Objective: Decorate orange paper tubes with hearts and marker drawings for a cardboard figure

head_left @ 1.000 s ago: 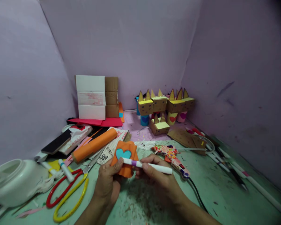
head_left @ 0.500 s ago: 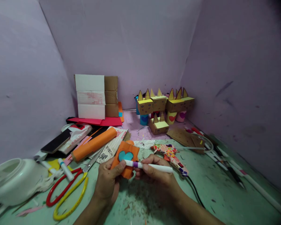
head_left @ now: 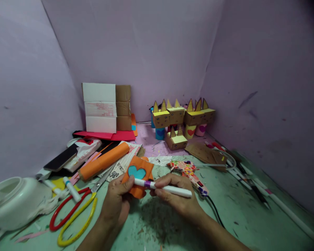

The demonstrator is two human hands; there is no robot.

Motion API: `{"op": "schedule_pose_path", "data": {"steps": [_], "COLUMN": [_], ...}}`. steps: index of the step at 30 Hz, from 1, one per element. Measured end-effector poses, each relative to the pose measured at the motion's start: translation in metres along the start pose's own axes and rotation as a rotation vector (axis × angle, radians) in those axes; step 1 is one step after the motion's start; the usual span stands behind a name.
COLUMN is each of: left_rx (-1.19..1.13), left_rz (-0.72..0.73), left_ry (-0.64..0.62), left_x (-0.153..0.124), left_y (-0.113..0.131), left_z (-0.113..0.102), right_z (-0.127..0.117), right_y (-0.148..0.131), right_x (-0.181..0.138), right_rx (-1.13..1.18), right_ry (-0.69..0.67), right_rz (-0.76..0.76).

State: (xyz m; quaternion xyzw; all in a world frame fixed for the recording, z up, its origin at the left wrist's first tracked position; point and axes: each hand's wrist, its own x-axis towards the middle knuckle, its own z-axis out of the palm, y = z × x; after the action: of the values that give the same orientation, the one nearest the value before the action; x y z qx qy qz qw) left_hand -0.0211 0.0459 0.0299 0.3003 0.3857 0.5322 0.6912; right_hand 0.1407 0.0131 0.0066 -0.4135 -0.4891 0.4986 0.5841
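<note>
Between the thumb and fingers of my left hand (head_left: pixel 117 197) is an orange paper piece (head_left: pixel 138 161) with a blue heart (head_left: pixel 136 172) on its front. My right hand (head_left: pixel 178 195) is closed around a white marker (head_left: pixel 176 190) with a purple band, held nearly level across the orange piece. The marker's left end meets my left thumb just below the heart; whether it is capped I cannot tell. Left of my left hand lie scissors (head_left: pixel 90 205) with one red and one yellow handle. A patterned glue gun (head_left: pixel 187 169) lies beyond my right hand.
An orange paper roll (head_left: pixel 104 161) rests on papers at left, near a white teapot-like vessel (head_left: pixel 18 202). Cardboard animal figures (head_left: pixel 176 141) stand at the back, beside a brown cardboard piece (head_left: pixel 206 155). Several pens (head_left: pixel 259 191) lie along the right wall. Folded cardboard (head_left: pixel 101 108) leans at the back left.
Both hands, with the orange piece and the marker, have shifted slightly left in view. The whole scene has also moved a little left. Both grips look the same.
</note>
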Motion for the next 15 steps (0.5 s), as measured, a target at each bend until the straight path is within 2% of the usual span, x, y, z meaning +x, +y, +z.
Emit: {"op": "schedule_pose_path", "data": {"steps": [8,15], "left_rx": [-0.074,-0.02], "left_rz": [0.0,0.013], "left_ry": [0.092,-0.005], "left_x": [-0.005,-0.006], "left_y": [-0.004,-0.01], "left_z": [0.008,0.006], "right_z": [-0.002,0.007], "right_y": [0.003,0.01], "right_x": [0.0,-0.003], "right_rx": [0.053,0.268], "right_ry": [-0.029,0.028], "right_rz": [-0.014,-0.047]}}
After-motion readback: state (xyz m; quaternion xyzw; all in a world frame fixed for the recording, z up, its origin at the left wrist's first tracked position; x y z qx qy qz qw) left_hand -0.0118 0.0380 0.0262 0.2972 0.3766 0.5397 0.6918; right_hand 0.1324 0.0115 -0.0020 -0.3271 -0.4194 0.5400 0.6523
